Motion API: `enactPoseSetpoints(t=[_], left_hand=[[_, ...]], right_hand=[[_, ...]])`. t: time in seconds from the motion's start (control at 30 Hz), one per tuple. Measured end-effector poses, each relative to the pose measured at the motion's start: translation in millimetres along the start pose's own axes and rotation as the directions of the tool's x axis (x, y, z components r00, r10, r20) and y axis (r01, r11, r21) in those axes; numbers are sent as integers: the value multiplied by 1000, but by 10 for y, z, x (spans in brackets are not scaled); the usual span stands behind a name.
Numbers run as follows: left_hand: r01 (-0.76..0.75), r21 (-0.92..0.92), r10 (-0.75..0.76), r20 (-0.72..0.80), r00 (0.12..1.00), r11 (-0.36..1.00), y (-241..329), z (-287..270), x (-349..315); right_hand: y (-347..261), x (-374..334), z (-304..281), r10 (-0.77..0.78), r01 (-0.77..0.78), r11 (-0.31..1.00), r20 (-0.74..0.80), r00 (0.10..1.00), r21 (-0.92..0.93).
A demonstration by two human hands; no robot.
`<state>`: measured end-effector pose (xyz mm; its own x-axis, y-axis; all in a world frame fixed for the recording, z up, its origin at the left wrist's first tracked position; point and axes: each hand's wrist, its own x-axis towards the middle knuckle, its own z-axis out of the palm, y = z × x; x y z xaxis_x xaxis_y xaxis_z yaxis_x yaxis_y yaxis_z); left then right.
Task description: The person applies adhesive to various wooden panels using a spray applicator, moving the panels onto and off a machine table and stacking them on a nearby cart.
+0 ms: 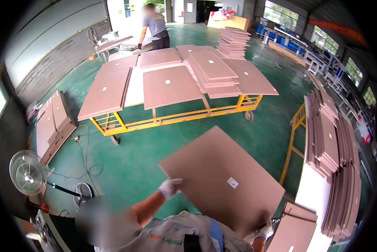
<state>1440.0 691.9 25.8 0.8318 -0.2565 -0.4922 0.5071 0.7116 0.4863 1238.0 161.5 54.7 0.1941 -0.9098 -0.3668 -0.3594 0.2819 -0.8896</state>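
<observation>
A large flat brown panel [222,168] with a small white label is held tilted in front of me, above the green floor. At its left edge, my left hand [170,188] in a white glove is closed on the rim, fingers partly behind the board. My right hand [265,232], also gloved, grips the panel's lower right edge near my body. A dark blurred patch lies over the board there, and most of those fingers are hard to make out. Close beside the right hand is a small stack of brown panels [292,229].
Ahead, a yellow wheeled cart [167,123] bears several brown panels. Another person [157,29] works behind it. More panels stand on a rack [329,147] at right and in a pile [54,122] at left. A fan [27,173] and cables [86,155] are at left.
</observation>
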Motion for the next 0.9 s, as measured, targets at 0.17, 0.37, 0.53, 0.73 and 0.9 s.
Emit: enactPoseSetpoints(t=[0.17,0.37,0.53,0.73,0.9], left_hand=[[35,105,-33,-19,999,994,-190,1034,1328],[83,148,-102,126,987,986,-373,2249,2653],[117,131,-133,127,983,984,-425,2924,3068],[-40,93,21,194,981,995,207,3258,3345],[-25,-119,65,343,937,993,1080,3448,3393]], right_hand=[[-355,681,473,1,-1,1000,-69,998,11],[-1435,1471,1061,4,-3,1000,-25,1000,23],[-2418,1749,1408,-5,4,1000,82,997,7],[-3165,1549,2019,-33,32,999,247,968,10],[-3536,1130,2788,-69,60,997,341,938,38]])
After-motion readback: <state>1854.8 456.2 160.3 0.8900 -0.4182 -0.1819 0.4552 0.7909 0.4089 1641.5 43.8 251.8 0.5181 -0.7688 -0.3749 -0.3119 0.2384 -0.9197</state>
